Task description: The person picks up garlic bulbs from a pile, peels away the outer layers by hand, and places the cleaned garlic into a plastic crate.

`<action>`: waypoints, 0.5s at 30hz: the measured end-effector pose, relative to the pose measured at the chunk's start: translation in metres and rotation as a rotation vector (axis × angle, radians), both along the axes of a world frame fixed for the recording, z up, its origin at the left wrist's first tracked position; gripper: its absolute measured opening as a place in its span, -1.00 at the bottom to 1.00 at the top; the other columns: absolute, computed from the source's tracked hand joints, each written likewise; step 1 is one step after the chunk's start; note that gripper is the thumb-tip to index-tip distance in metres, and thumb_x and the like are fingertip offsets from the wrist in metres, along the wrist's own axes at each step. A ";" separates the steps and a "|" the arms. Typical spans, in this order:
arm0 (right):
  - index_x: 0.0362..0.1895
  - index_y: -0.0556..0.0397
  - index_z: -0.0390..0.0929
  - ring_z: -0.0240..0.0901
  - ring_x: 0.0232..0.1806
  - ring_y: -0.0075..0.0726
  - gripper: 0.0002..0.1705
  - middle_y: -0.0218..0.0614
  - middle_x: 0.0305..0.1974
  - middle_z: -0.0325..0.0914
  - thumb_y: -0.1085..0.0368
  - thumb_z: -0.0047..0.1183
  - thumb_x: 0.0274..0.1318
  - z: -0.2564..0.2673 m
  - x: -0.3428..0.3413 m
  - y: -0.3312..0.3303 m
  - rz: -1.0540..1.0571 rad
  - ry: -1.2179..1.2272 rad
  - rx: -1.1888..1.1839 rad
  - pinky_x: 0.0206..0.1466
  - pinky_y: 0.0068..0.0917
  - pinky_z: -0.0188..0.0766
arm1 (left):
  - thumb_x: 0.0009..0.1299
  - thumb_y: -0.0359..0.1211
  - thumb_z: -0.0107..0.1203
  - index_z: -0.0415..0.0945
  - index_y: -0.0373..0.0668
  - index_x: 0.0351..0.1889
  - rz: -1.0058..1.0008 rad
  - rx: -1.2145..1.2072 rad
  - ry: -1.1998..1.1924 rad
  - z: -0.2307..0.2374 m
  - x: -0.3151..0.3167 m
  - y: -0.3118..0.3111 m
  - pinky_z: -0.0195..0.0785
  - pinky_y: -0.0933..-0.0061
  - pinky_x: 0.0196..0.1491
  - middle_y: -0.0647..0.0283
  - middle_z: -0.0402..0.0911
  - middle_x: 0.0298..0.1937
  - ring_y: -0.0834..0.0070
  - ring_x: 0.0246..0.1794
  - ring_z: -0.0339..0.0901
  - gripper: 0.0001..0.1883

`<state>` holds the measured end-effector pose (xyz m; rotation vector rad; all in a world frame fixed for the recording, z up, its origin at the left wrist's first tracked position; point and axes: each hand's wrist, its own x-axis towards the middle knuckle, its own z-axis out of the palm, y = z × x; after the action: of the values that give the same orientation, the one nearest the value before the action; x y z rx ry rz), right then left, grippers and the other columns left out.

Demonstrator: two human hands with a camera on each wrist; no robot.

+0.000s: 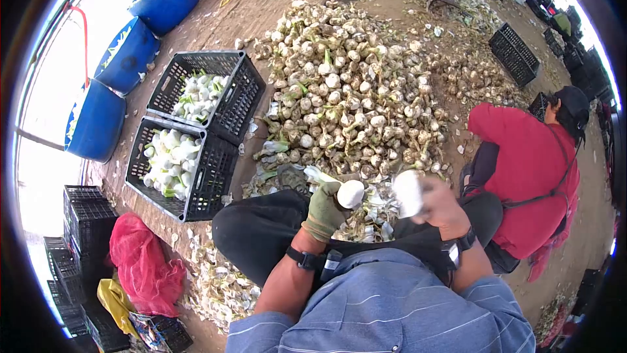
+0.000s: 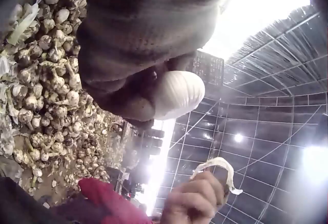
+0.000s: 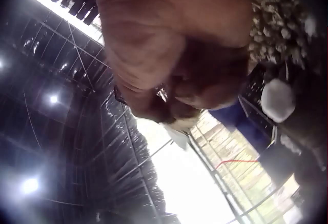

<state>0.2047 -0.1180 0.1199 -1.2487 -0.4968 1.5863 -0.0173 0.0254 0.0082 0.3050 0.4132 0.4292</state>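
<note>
Pile of earthy bulbs: heaped (image 1: 346, 92) just ahead of both hands, spreading well beyond them.
Blue tubs: three in a row (image 1: 99, 124), far out to the left of the left hand, past the crates; pale, greenish pieces show over their rims.
Nearer black crate: to the left of the left hand (image 1: 217, 173), well apart from it; filled with clean white bulbs with green-tinged ends.
Farther black crate: touching the nearer one, farther ahead of the left hand (image 1: 243, 92); it also holds white bulbs, heaped toward the middle.
Left hand: gloved, held out over the lap, fingers curled round a bulb (image 1: 324, 208).
Right hand: bare, raised beside the left with a gap between, thumb and fingers pinching a strip (image 1: 441, 206).
White bulb: in the left hand's grip, its smooth round end facing the right hand (image 1: 351, 193).
Pale strip: curling out from the right hand's fingertips (image 2: 225, 165); blurred in the head view.
</note>
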 end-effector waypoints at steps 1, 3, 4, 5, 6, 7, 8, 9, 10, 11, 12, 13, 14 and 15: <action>-0.17 0.16 0.59 0.52 -0.48 -0.26 -0.73 -0.18 -0.41 0.59 0.23 0.14 0.12 -0.004 -0.007 0.008 0.379 -0.519 -0.087 -0.44 -0.33 0.42 | 0.39 -0.39 -0.14 0.52 -0.40 0.08 0.054 0.038 0.038 -0.001 0.003 -0.002 0.50 0.33 0.11 0.09 0.66 0.01 0.33 0.00 0.63 -0.61; -0.08 0.18 0.54 0.57 -0.20 0.06 -0.63 0.03 -0.26 0.60 0.19 0.17 0.11 -0.056 -0.013 -0.003 0.609 -1.312 -0.026 -0.12 -0.11 0.48 | 0.42 -0.37 -0.12 0.54 -0.36 0.06 0.133 0.196 0.165 0.002 0.009 -0.006 0.53 0.39 0.01 0.16 0.67 -0.04 0.39 -0.06 0.64 -0.64; -0.04 0.18 0.52 0.56 -0.12 0.13 -0.59 0.09 -0.18 0.59 0.18 0.19 0.09 -0.073 -0.019 -0.006 0.533 -1.496 -0.038 -0.06 -0.06 0.47 | 0.44 -0.33 -0.10 0.56 -0.34 0.04 0.146 0.306 0.253 0.006 0.011 -0.008 0.56 0.43 -0.08 0.20 0.68 -0.08 0.43 -0.11 0.65 -0.65; 0.01 0.17 0.50 0.56 -0.09 0.11 -0.53 0.07 -0.12 0.58 0.16 0.21 0.08 -0.067 -0.027 0.003 0.364 -1.286 -0.063 -0.04 -0.10 0.47 | 0.44 -0.34 -0.08 0.57 -0.31 0.04 0.153 0.379 0.323 0.005 0.009 -0.007 0.55 0.44 -0.10 0.22 0.68 -0.10 0.45 -0.13 0.64 -0.66; 0.07 0.16 0.48 0.56 -0.07 0.09 -0.47 0.06 -0.06 0.57 0.14 0.23 0.06 -0.057 -0.035 0.012 0.217 -1.065 -0.095 -0.03 -0.13 0.47 | 0.43 -0.34 -0.06 0.57 -0.29 0.04 0.153 0.402 0.372 0.000 0.006 -0.007 0.54 0.45 -0.13 0.24 0.67 -0.12 0.47 -0.16 0.63 -0.67; 0.14 0.16 0.45 0.55 -0.03 0.06 -0.43 0.04 -0.02 0.55 0.15 0.21 0.07 -0.058 -0.039 0.017 0.170 -0.879 -0.056 0.02 -0.19 0.45 | 0.43 -0.35 -0.04 0.58 -0.27 0.04 0.138 0.394 0.405 -0.005 0.001 -0.006 0.53 0.46 -0.16 0.26 0.67 -0.14 0.49 -0.19 0.62 -0.68; 0.15 0.16 0.45 0.54 -0.02 0.06 -0.42 0.03 -0.02 0.55 0.15 0.21 0.07 -0.054 -0.048 0.026 0.173 -0.881 0.024 0.04 -0.20 0.45 | 0.43 -0.35 -0.02 0.59 -0.25 0.04 0.123 0.388 0.431 -0.005 -0.001 -0.004 0.52 0.47 -0.19 0.28 0.67 -0.15 0.52 -0.21 0.61 -0.69; 0.16 0.15 0.45 0.53 -0.02 0.05 -0.41 0.02 -0.02 0.55 0.15 0.21 0.07 -0.049 -0.056 0.034 0.161 -0.889 0.100 0.05 -0.22 0.44 | 0.42 -0.36 0.00 0.60 -0.23 0.04 0.114 0.391 0.449 -0.005 -0.001 -0.002 0.51 0.48 -0.22 0.31 0.66 -0.17 0.54 -0.24 0.60 -0.70; 0.17 0.15 0.45 0.53 -0.01 0.05 -0.41 0.01 -0.02 0.56 0.15 0.21 0.07 -0.046 -0.059 0.041 0.142 -0.903 0.171 0.06 -0.23 0.43 | 0.39 -0.45 0.04 0.60 -0.22 0.05 0.112 0.234 0.405 -0.006 -0.004 0.004 0.51 0.53 -0.14 0.32 0.66 -0.12 0.58 -0.18 0.59 -0.71; 0.17 0.15 0.45 0.51 0.03 0.08 -0.41 0.01 0.00 0.55 0.14 0.21 0.08 -0.049 -0.058 0.046 0.230 -0.949 0.101 0.09 -0.18 0.43 | 0.42 -0.37 0.01 0.60 -0.18 0.00 0.232 0.104 0.381 -0.002 -0.006 0.014 0.52 0.48 -0.13 0.29 0.66 -0.11 0.50 -0.16 0.61 -0.74; 0.15 0.15 0.46 0.51 0.03 0.10 -0.43 0.02 0.01 0.55 0.14 0.21 0.09 -0.056 -0.057 0.051 0.296 -1.002 0.142 0.08 -0.15 0.43 | 0.44 -0.29 -0.01 0.60 -0.15 -0.04 0.360 -0.017 0.351 0.003 -0.008 0.025 0.52 0.43 -0.11 0.25 0.66 -0.09 0.42 -0.14 0.62 -0.75; 0.14 0.14 0.47 0.50 0.02 0.12 -0.45 0.03 0.01 0.55 0.15 0.20 0.10 -0.066 -0.054 0.055 0.359 -1.056 0.166 0.07 -0.12 0.43 | 0.46 -0.23 -0.04 0.55 -0.15 0.00 0.624 -0.081 0.343 0.013 -0.021 0.043 0.51 0.34 -0.07 0.23 0.66 -0.08 0.36 -0.11 0.62 -0.72; 0.13 0.14 0.48 0.50 0.02 0.14 -0.47 0.03 0.02 0.54 0.15 0.20 0.11 -0.077 -0.048 0.053 0.417 -1.114 0.169 0.06 -0.09 0.42 | 0.42 -0.19 0.05 0.52 -0.15 -0.01 0.707 0.015 0.288 0.067 -0.037 0.055 0.51 0.34 -0.15 0.26 0.64 -0.11 0.38 -0.21 0.61 -0.70; 0.10 0.15 0.48 0.50 0.00 0.16 -0.48 0.03 0.01 0.55 0.13 0.18 0.12 -0.086 -0.041 0.052 0.495 -1.096 0.137 0.04 -0.06 0.42 | 0.39 -0.15 0.13 0.49 -0.15 -0.01 0.777 0.098 0.228 0.118 -0.064 0.072 0.52 0.34 -0.22 0.28 0.62 -0.15 0.40 -0.30 0.59 -0.66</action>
<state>0.1634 -0.0664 0.0337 -1.9221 -1.6673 1.0641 -0.0808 0.0973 0.1257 0.2814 0.7355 1.1834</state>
